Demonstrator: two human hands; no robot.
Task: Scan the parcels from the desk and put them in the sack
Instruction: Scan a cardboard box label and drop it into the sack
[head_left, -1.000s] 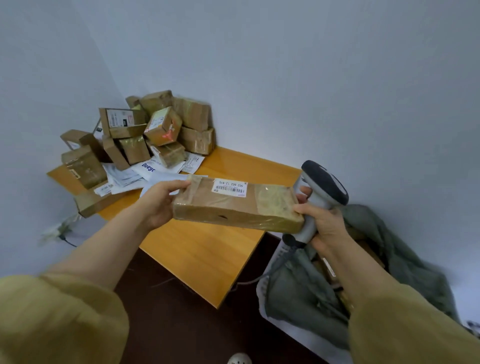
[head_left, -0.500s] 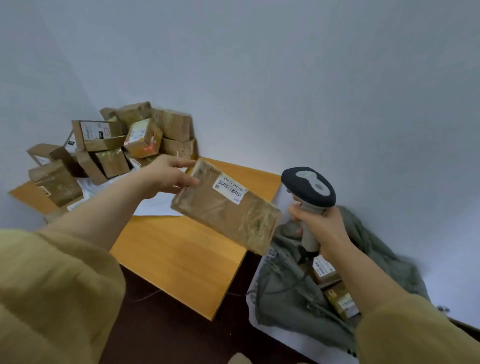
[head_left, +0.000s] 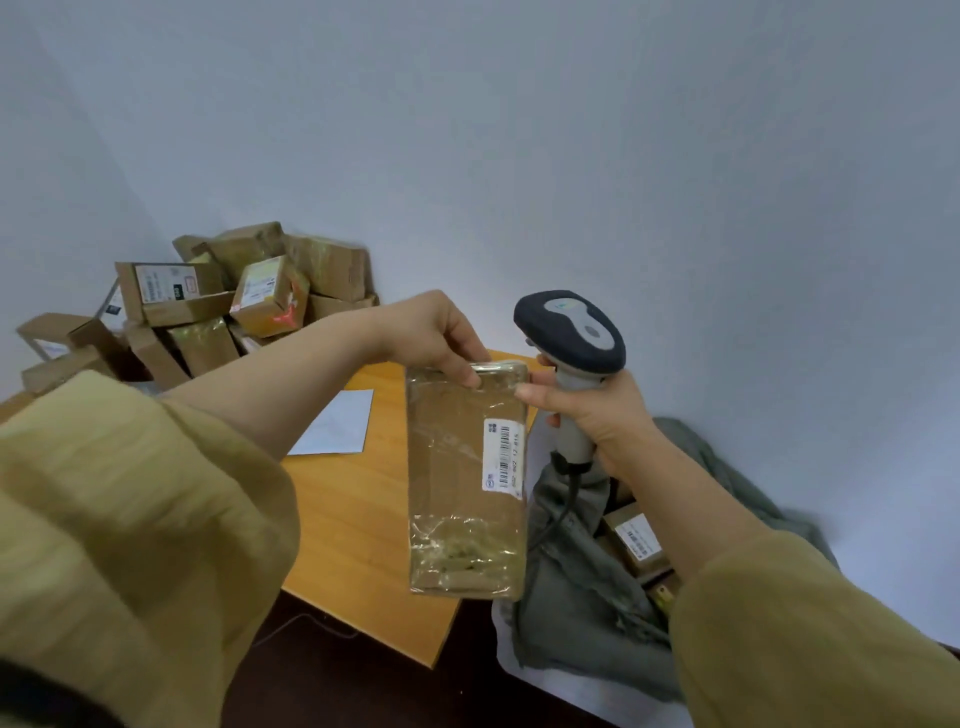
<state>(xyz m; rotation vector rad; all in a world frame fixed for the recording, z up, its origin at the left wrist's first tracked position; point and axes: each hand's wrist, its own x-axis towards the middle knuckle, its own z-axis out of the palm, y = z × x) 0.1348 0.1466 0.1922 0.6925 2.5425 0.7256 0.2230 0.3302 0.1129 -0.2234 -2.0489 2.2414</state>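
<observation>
**Parcel held upright between desk and sack**

Your left hand (head_left: 431, 338) pinches the top end of the taped brown parcel (head_left: 462, 509). The parcel hangs long side down in the air, over the right edge of the desk (head_left: 358, 519) and just beside the sack (head_left: 587, 597). Its white label (head_left: 504, 457) runs along the right edge; the barcode shows, but the print is too small to read.

Your right hand (head_left: 587, 410) is curled round the handle of the scanner (head_left: 571, 332), and one of its fingers reaches across to touch the parcel's upper right corner. You see only the back of the scanner's head. Its cable (head_left: 566, 499) drops behind the parcel and is lost against the grey-green cloth.

Your right sleeve covers part of the sack's mouth. One labelled box (head_left: 636, 540) shows inside; what lies under it is hidden.

At the desk's far corner the pile of parcels (head_left: 249, 301) is blurred, and your left arm covers its near side. A white envelope (head_left: 337, 423) lies flat on the desk, its left part behind that arm.
</observation>
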